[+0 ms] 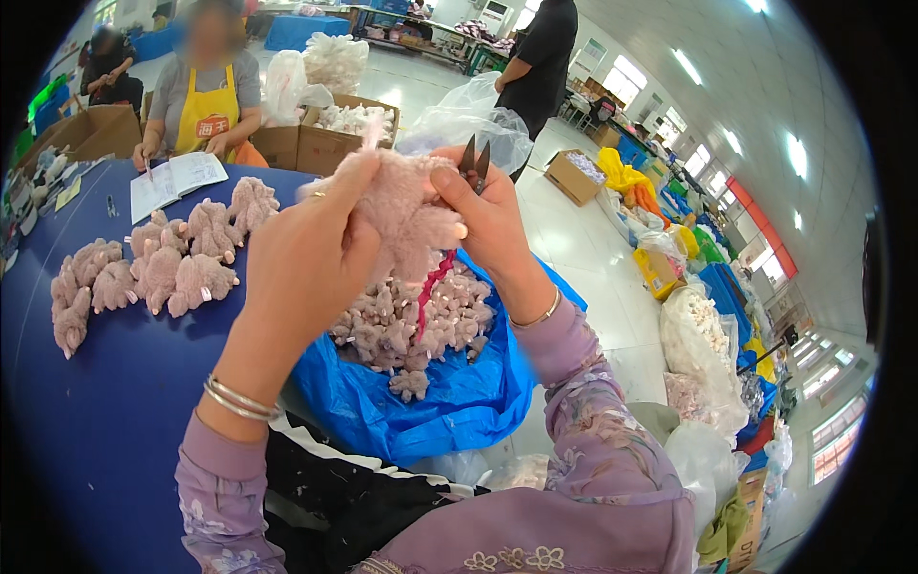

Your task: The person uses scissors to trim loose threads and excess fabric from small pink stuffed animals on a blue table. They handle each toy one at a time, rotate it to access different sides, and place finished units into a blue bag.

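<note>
A fluffy pinkish-grey plush piece is held up between my two hands. My left hand is closed on its left side, and a tuft of fur sticks up by the fingers. On the other side, my right hand pinches the plush with the thumb while also gripping dark thread snips, their tips pointing up. Beneath the hands, a blue plastic bag holds a heap of similar small plush pieces. A dark pink strip lies over the heap.
Several plush pieces lie grouped on the blue table to my left. Across it, a person in a yellow apron writes in an open notebook. Cardboard boxes stand behind; filled bags line the right side.
</note>
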The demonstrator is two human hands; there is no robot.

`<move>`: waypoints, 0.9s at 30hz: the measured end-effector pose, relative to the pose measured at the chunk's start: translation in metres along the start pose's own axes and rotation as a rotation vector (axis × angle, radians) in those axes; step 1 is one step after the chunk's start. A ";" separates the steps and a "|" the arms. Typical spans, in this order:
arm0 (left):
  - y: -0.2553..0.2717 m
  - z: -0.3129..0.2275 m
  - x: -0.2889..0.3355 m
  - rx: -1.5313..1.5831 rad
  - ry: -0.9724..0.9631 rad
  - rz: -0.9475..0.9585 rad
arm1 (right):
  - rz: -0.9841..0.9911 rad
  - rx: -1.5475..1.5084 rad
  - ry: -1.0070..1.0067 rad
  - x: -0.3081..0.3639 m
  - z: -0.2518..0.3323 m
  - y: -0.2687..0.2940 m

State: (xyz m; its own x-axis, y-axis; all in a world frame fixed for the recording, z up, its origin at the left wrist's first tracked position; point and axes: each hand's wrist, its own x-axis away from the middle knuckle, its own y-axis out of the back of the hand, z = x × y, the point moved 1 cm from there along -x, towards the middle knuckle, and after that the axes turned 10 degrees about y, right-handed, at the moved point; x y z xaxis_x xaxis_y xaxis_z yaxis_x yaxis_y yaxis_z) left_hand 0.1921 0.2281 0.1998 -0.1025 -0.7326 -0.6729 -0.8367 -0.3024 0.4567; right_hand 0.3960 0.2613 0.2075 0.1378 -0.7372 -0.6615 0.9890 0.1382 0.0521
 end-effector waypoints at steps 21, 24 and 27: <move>-0.008 0.079 0.095 0.098 0.165 0.257 | 0.125 0.340 -0.174 -0.015 -0.068 0.015; -0.016 0.103 0.146 0.101 0.289 0.364 | 0.052 0.668 -0.016 -0.058 -0.137 0.061; -0.016 0.116 0.172 0.144 0.369 0.422 | -0.031 0.833 -0.207 -0.116 -0.163 0.088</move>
State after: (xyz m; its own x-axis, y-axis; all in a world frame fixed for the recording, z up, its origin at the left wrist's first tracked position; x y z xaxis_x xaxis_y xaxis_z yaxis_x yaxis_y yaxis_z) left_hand 0.1255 0.1783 0.0090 -0.2706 -0.9438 -0.1899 -0.8312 0.1295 0.5407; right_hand 0.4585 0.4666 0.1668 0.0368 -0.8494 -0.5264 0.6980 -0.3551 0.6218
